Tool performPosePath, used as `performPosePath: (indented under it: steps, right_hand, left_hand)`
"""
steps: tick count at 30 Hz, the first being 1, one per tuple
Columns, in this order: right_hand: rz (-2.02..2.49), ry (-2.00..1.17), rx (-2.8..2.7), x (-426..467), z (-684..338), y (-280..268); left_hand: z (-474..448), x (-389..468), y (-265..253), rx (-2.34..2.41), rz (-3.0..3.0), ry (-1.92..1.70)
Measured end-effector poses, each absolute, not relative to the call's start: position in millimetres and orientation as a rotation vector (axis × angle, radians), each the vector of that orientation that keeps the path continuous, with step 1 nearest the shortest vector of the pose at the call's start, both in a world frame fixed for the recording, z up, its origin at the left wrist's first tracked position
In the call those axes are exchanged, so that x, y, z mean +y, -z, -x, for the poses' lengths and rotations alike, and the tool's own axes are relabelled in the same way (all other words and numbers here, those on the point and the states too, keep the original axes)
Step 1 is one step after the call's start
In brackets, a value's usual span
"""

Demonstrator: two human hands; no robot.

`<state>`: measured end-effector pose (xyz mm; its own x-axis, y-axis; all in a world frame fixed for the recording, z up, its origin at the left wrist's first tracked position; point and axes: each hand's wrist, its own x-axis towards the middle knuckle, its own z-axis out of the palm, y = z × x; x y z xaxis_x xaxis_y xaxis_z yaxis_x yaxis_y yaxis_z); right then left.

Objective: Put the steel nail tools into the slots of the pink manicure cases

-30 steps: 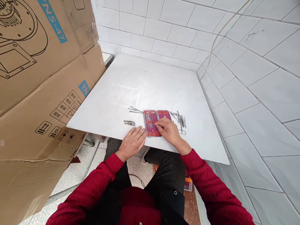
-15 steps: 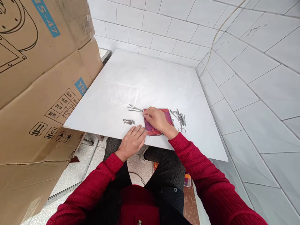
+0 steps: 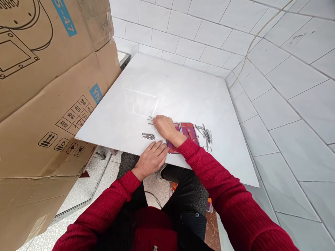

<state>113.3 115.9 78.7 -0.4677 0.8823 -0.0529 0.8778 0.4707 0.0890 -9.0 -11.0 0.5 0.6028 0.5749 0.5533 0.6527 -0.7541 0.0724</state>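
An open manicure case (image 3: 190, 129) with a red and purple lining lies on the white board, partly covered by my right forearm. My right hand (image 3: 165, 128) is beyond its left side, fingers closed over the slim metal tools (image 3: 150, 120). Whatever is in that grasp is hidden by the hand. My left hand (image 3: 152, 158) rests flat at the board's near edge, fingers stretched out and fingertips beside the case's left corner. Nail clippers (image 3: 148, 136) lie just above its fingers. Right of the case sits a cluster of metal tools (image 3: 205, 133), with small scissors (image 3: 207, 148) among them.
The white board (image 3: 183, 90) reaches back to a tiled wall (image 3: 180, 31). A large cardboard box (image 3: 60, 115) stands along its left side. A thin cable (image 3: 247, 52) hangs down the wall at the back right corner.
My right hand has moved left from over the case to the slim tools beside it. My left hand stays flat in place. The view has shifted slightly.
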Motion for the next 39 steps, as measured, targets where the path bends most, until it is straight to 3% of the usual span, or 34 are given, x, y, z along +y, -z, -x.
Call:
performPosePath:
  steps: [9,15,18,24,27,32,39]
  right_hand:
    - [-1.438,-0.051,2.587,120.6,-109.2,-86.8]
    - [-1.583,0.097,2.689,109.0,-121.4,-89.7]
    - [-1.788,0.424,2.829,107.8,-138.4,-83.8]
    - [-2.127,1.689,2.714,105.3,-178.6,-65.0]
    - [-2.233,2.035,2.546,102.0,-196.4,-57.7]
    - [-2.294,2.245,2.443,95.9,-217.2,-51.5]
    - [-2.365,2.177,2.505,93.1,-228.7,-48.2]
  left_hand:
    - [10.0,-11.1,-1.1,-1.039,2.699,0.868]
    - [9.7,-10.8,-0.2,-1.043,2.698,0.858]
    - [9.9,-10.5,0.4,-1.041,2.699,0.845]
    - [10.7,-10.4,-1.5,-1.045,2.721,0.839]
    - [10.1,-9.9,-2.5,-1.043,2.713,0.846]
    - [9.0,-8.5,-3.1,-1.038,2.692,0.843]
    - [9.0,-7.6,-4.7,-1.034,2.689,0.838]
